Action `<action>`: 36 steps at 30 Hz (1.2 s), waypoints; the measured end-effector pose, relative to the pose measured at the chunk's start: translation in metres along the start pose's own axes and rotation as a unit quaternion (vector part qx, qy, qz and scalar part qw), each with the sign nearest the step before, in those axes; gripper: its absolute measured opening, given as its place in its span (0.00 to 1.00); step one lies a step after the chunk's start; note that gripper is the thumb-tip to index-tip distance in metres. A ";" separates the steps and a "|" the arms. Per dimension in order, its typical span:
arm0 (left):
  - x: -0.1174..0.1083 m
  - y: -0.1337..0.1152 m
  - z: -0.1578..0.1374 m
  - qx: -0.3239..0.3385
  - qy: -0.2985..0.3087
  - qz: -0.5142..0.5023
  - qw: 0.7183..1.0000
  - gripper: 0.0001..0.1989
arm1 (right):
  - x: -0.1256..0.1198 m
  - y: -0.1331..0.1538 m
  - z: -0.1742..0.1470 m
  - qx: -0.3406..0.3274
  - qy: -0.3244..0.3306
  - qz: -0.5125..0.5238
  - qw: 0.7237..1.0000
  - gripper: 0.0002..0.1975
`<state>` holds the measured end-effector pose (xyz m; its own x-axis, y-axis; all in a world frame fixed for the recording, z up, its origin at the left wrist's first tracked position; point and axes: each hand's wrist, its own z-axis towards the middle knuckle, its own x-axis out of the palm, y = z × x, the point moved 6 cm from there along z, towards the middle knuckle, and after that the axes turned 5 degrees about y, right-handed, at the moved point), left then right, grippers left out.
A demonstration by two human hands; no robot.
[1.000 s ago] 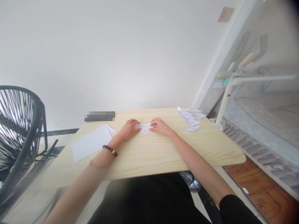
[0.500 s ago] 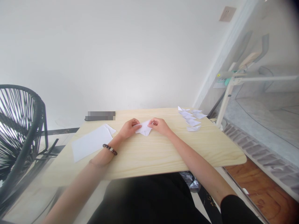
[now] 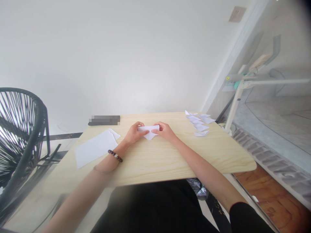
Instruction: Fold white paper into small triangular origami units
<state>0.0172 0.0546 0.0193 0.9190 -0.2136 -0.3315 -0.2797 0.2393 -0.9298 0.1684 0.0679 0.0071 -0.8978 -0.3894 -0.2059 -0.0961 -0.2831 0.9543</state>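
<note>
A small folded piece of white paper (image 3: 149, 136) is held between my hands above the middle of the table. Its upper edge runs straight and level, and its lower part narrows to a point. My left hand (image 3: 134, 132) grips the left end, thumb across the front and fingers behind. On the right end, my right hand (image 3: 165, 131) pinches it the same way, with the fingertips behind the paper partly hidden. Several folded white paper boats (image 3: 201, 127) stand grouped at the table's back right. To the left lie flat white paper sheets (image 3: 96, 149).
The pale wooden table (image 3: 155, 165) stands against a white wall. A dark, partly blurred-out object (image 3: 104, 123) lies at its back left corner. A dark woven chair (image 3: 23, 136) is at the left, and a white metal frame (image 3: 234, 106) rises at the right.
The paper has turned from tilted to level, and a flat band now runs along its top. Both thumbs have moved inward across its front. The boats and sheets have stayed put.
</note>
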 end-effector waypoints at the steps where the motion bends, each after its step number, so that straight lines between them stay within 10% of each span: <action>1: 0.000 -0.001 0.000 0.002 -0.003 0.005 1.000 0.19 | 0.000 0.000 0.000 0.001 0.000 -0.014 1.000 0.16; 36: 0.001 -0.010 -0.003 0.032 -0.012 0.019 0.999 0.19 | -0.002 0.006 -0.001 -0.038 -0.030 -0.083 0.995 0.16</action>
<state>0.0196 0.0488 0.0281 0.9147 -0.1804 -0.3617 -0.2968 0.3074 -0.9041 0.1702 0.0663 0.0130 -0.8961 -0.2801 -0.3443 -0.2145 -0.4057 0.8885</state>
